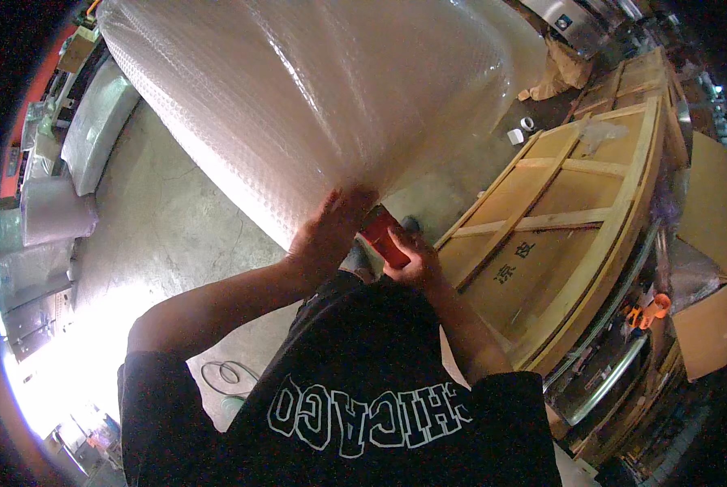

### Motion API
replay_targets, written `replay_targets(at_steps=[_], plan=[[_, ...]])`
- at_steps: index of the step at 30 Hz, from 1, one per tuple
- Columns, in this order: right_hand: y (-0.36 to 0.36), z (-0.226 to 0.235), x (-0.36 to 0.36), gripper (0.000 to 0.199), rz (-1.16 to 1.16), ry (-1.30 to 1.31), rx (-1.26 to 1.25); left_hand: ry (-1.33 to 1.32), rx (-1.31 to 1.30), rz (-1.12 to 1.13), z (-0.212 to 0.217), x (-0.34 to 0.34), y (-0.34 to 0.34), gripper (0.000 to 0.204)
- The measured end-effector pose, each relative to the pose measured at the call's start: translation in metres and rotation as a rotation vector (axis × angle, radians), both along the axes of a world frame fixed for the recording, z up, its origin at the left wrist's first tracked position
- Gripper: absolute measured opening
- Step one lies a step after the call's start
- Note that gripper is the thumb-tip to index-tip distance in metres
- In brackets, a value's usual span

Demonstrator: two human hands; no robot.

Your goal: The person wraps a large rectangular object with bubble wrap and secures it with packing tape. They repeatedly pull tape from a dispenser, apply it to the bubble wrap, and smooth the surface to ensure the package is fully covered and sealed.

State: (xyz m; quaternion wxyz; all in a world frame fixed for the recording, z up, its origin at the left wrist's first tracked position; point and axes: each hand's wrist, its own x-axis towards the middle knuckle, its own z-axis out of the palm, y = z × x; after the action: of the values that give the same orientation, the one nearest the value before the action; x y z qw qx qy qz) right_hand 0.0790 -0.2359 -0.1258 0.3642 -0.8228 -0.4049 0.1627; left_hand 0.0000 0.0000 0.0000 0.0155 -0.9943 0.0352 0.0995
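A large object wrapped in clear bubble wrap (242, 105) fills the upper middle, narrowing toward me. At its near corner my left hand (331, 226) is closed on the bubble wrap, its fingertips partly blurred. Just right of it, my right hand (416, 258) grips a red, blocky object (384, 235) with a dark far end. That end lies close to the left hand's fingers and the wrap's corner. The exact kind of the red object does not show.
A wooden-framed crate panel (542, 211) leans along the right. Beyond it are a cardboard box (704, 260) and an orange tape dispenser (649, 312). Bubble-wrapped bundles (59, 209) line the left. A looped cable (225, 373) lies on the concrete floor (157, 191). A white roll (527, 123) sits farther off.
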Motion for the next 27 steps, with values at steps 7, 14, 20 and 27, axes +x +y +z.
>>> replay_targets(at_steps=[7,14,20,27], plan=[[-0.01,-0.036,-0.001,0.089,0.029,-0.021,0.077,0.079,-1.084,0.529,-0.025,0.001,-0.017,0.053],[-0.019,-0.039,-0.005,0.097,-0.031,-0.002,-0.131,0.253,-1.748,1.091,-0.032,0.025,-0.039,0.047],[0.008,-0.062,0.006,0.096,0.098,0.113,-0.193,-0.103,-1.888,1.006,-0.157,0.017,-0.034,0.065],[-0.006,-0.059,-0.001,0.107,0.071,-0.068,-0.312,0.015,-1.652,1.094,-0.17,0.029,-0.041,0.074]])
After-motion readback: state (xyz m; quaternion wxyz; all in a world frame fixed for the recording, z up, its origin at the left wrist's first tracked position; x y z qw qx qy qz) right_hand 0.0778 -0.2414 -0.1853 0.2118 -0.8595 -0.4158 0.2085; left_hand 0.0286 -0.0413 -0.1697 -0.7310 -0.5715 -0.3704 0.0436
